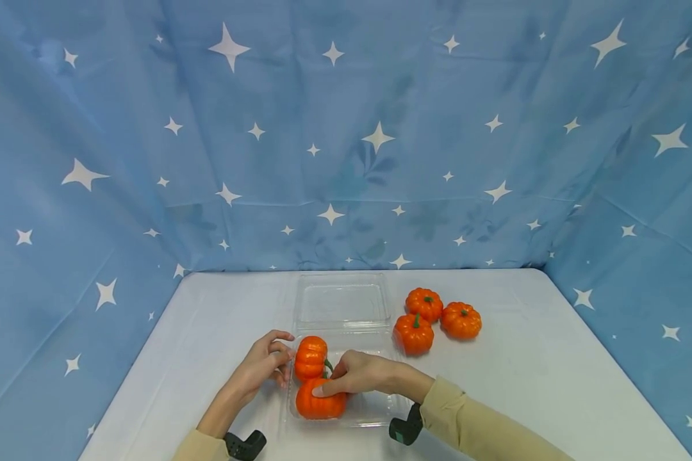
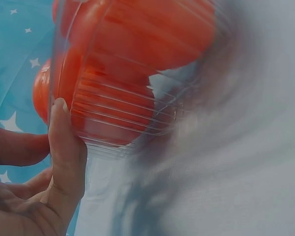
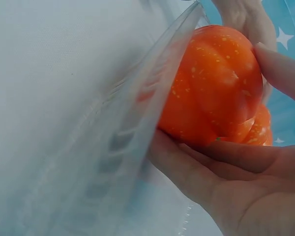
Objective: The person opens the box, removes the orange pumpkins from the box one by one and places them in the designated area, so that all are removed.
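A clear plastic clamshell container (image 1: 375,410) lies on the white table with its lid folded back. My right hand (image 1: 364,372) grips a small orange pumpkin (image 1: 318,404) at the near left of the tray, thumb on one side and fingers on the other. In the right wrist view this pumpkin (image 3: 214,83) is against the container's clear wall. Just behind it a second orange pumpkin (image 1: 310,356) sits in the tray, its green stem pointing right. My left hand (image 1: 261,363) pinches the container's left rim; its fingers (image 2: 68,152) show at the ribbed wall in the left wrist view.
Three more orange pumpkins stand right of the container: one at the back (image 1: 423,305), one nearest the tray (image 1: 413,334) and one farther right (image 1: 461,321). The transparent lid (image 1: 341,306) extends behind the tray. A blue starry curtain (image 1: 346,160) borders the table.
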Tool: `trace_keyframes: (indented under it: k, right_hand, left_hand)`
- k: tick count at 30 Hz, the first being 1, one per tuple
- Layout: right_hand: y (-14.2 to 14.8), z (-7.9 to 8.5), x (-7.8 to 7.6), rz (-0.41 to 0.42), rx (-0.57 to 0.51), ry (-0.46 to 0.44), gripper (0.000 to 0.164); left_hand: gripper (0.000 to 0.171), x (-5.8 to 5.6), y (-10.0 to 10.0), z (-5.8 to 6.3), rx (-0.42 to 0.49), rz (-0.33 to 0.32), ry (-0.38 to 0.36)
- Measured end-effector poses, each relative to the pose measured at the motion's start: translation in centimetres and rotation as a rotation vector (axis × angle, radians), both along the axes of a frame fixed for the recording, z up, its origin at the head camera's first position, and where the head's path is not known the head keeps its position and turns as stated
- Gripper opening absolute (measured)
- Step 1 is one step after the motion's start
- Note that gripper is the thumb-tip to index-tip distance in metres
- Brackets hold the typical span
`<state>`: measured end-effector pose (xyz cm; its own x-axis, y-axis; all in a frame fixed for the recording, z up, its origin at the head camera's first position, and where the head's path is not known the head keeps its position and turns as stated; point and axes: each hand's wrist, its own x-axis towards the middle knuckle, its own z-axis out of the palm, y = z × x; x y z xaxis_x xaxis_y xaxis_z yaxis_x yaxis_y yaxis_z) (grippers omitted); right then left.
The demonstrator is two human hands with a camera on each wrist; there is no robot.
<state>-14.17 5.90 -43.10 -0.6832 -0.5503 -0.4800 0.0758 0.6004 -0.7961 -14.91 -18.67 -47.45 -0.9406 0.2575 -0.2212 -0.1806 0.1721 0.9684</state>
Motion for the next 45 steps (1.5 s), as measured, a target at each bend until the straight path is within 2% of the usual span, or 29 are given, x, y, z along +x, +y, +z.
trace_keyframes:
  k: [10,17,22,25,29,32,37,40,45]
  right_hand:
    - [1.4,0.8,0.4,-0.029,0.017,0.028,0.035]
    - [2.8,1.3,0.6,-0.036,-0.014,0.048,0.039]
    - [3.9,1.6,1.1,-0.057,-0.038,0.095,0.046]
    - [4.7,1.6,1.7,-0.044,-0.051,0.186,0.053]
    - [5.7,1.5,2.7,-0.024,-0.051,0.365,0.064]
    - [6.6,1.5,3.5,-0.058,-0.042,0.480,0.072]
    - [8.3,1.3,4.4,-0.112,0.003,0.685,0.074]
    - [9.3,1.1,4.8,-0.120,0.037,0.756,0.074]
    - [10.5,0.6,5.1,-0.122,0.052,0.808,0.075]
  left_hand:
    - [0.043,-0.5,0.2,0.2,-0.013,-0.003,-0.022]
    - [0.044,-0.6,0.1,0.5,-0.024,-0.004,-0.028]
    - [0.045,-0.5,0.1,0.5,-0.027,-0.003,-0.018]
    - [0.044,-0.4,0.0,0.3,-0.030,-0.003,-0.028]
    - [0.044,-0.1,-0.2,0.1,-0.030,-0.001,-0.052]
    - [0.045,-0.1,-0.4,0.1,-0.024,-0.003,-0.055]
    - [0.045,-0.3,-0.4,0.2,-0.024,-0.003,-0.053]
    - [0.046,-0.3,-0.3,0.2,-0.027,-0.007,-0.063]
    - [0.048,-0.3,-0.5,0.4,-0.032,-0.023,-0.078]
